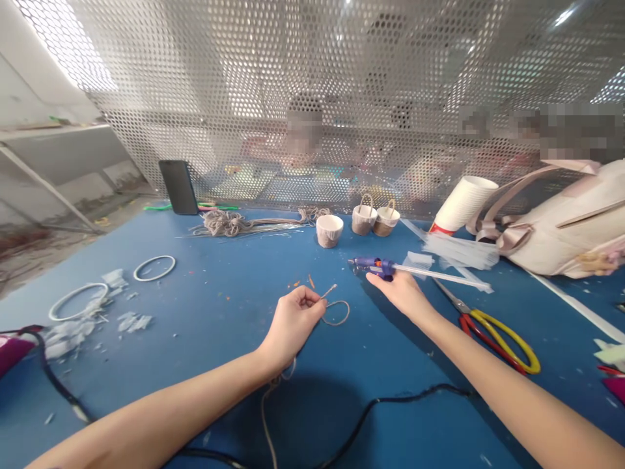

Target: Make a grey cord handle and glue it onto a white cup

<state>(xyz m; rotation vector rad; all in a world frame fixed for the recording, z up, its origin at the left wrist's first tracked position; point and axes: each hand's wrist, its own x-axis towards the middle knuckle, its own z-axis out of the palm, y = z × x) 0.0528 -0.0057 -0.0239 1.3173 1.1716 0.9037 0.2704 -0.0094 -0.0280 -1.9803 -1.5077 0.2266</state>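
Note:
Between thumb and fingers, my left hand [297, 320] pinches a thin beige cord [346, 318] near its end. The cord makes a small loop to the right of the hand and trails down below my wrist. My right hand [403, 293] is closed around a purple glue gun [375, 266], whose nozzle points left. From its back sticks a long clear glue stick [439, 275]. Behind the hands stands a small paper cup [329, 231] with its lower part wrapped. Two small cups with cord handles, a left one [364, 220] and a right one [385, 222], stand farther back.
Scissors [498, 335] lie beside my right forearm. A black cable [390, 400] crosses the table front. At the back are a phone [178, 187], a cord bundle [224, 223], stacked paper cups [461, 202] and a bag [561, 221]. White rings [154, 279] and scraps lie left.

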